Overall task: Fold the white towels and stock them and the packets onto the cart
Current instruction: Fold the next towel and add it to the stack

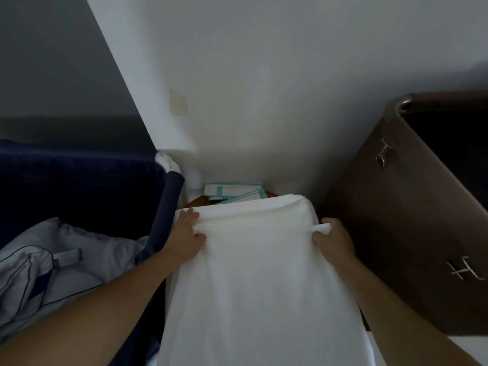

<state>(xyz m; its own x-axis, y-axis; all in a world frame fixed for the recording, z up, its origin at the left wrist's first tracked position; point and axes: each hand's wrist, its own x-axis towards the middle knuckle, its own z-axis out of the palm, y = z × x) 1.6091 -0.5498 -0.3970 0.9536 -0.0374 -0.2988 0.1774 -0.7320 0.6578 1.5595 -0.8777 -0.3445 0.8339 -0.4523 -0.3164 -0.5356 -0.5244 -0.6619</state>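
Forearms stretch forward, left hand (185, 235) and right hand (334, 240) each clenching a grip on the white towel (254, 273)

One wide-angle view, from a camera worn on the person's head, looks forward and steeply down, close above a white towel (264, 273). The wall (264, 75) fills the top of the view; a blue bin (79, 180) edges the left side, a brown bin (396, 220) the right.
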